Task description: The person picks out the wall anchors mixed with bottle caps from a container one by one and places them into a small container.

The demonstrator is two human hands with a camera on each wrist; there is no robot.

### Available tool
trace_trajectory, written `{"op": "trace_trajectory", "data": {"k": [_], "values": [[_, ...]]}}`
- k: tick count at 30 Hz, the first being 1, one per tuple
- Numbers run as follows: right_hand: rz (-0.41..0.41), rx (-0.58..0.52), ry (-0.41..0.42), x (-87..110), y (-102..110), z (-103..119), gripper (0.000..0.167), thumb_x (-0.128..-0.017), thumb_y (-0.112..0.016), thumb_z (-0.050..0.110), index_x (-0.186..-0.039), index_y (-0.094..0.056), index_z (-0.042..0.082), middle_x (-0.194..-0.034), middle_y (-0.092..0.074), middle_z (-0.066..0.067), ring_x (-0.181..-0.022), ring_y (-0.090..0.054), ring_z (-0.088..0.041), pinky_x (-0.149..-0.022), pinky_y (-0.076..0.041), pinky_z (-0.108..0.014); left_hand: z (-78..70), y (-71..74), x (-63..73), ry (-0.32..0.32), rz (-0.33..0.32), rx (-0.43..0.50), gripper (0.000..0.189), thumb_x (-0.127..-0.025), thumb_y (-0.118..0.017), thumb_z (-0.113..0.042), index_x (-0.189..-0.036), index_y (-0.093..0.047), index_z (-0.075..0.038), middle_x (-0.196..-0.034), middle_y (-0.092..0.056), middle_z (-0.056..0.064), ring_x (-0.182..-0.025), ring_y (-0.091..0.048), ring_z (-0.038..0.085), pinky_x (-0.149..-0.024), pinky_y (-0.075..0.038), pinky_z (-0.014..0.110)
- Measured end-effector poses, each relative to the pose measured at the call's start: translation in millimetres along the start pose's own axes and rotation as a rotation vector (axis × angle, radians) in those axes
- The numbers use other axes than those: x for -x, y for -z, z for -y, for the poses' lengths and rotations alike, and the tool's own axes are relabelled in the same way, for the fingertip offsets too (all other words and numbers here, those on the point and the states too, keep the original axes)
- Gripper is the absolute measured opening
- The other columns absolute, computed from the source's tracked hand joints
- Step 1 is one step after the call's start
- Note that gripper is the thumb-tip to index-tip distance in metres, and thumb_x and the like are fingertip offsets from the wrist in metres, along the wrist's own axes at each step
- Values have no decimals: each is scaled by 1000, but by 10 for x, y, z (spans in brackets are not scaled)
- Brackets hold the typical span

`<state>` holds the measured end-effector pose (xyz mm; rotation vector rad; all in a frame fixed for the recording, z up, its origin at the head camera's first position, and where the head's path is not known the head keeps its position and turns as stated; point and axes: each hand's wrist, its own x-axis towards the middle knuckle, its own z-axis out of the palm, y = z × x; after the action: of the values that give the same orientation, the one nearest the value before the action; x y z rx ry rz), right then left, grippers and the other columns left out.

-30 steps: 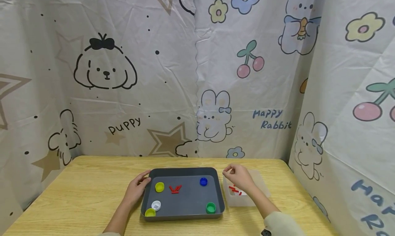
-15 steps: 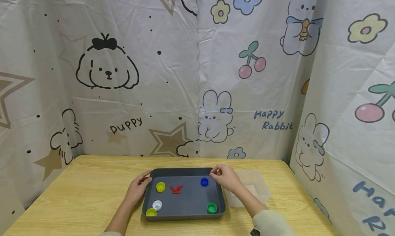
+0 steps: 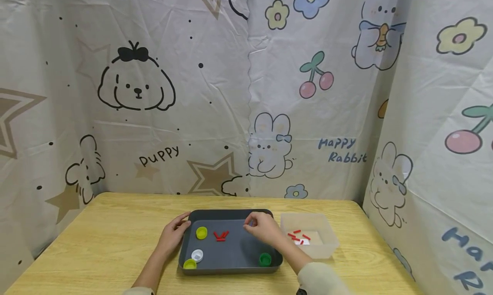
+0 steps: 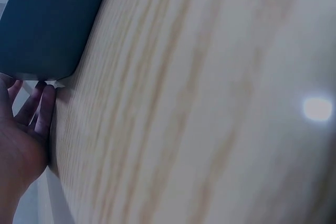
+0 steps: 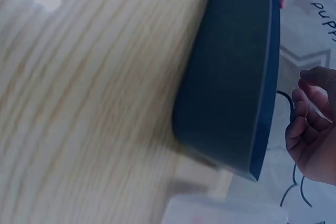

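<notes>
My left hand (image 3: 172, 233) holds the left wall of a dark grey tray (image 3: 231, 271), thumb at the rim and fingers along the outside; in the left wrist view the fingers (image 4: 44, 106) lie against the wall. Over the tray's right part hovers my right hand (image 3: 263, 229), thumb and forefinger brought close together; I cannot tell whether something small is between them. Several short red sticks (image 3: 221, 239) lie in the tray. Around them are a yellow cap (image 3: 201, 233), a white cap (image 3: 197, 255), another yellow cap (image 3: 190, 264) and a green cap (image 3: 265, 260).
A translucent plastic box (image 3: 327, 248) stands right of the tray, with several red sticks (image 3: 306, 237) and a white piece inside. Both rest on a wooden table (image 3: 115, 235). Printed cloth (image 3: 215, 128) hangs behind and at the sides.
My right hand has moved left from above the translucent box to over the tray, and now hides the blue cap seen before. The left hand stays at the tray's side.
</notes>
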<state>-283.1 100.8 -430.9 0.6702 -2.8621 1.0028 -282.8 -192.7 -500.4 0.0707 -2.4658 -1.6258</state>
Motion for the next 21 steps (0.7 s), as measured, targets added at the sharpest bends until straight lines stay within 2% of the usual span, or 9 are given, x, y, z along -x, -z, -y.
{"op": "trace_trajectory", "data": {"k": [6,11,21], "values": [[12,14,33,-14,-124,67,5,-86,-65,21,-85,-67,16,-65,-53,7,-52,-42,-5,-48,-35,-21,-3,0,-7,2,0,17,39,-94,-54,-20,-131,-54,-9,-115,-63,17,-101,-57,20,-81,-46,26],[30,1,50,-25,-249,85,5,-86,-66,19,-86,-67,14,-66,-53,6,-52,-42,-4,-48,-35,-21,-3,9,3,4,-4,5,39,-94,-54,-21,-132,-54,-10,-115,-63,17,-102,-57,22,-82,-46,27],[68,20,-11,-78,-494,138,6,-85,-67,23,-87,-67,17,-66,-52,8,-53,-43,-5,-47,-34,-22,-38,10,25,7,3,12,40,-95,-53,-21,-133,-53,-8,-116,-62,18,-100,-57,21,-81,-45,28]]}}
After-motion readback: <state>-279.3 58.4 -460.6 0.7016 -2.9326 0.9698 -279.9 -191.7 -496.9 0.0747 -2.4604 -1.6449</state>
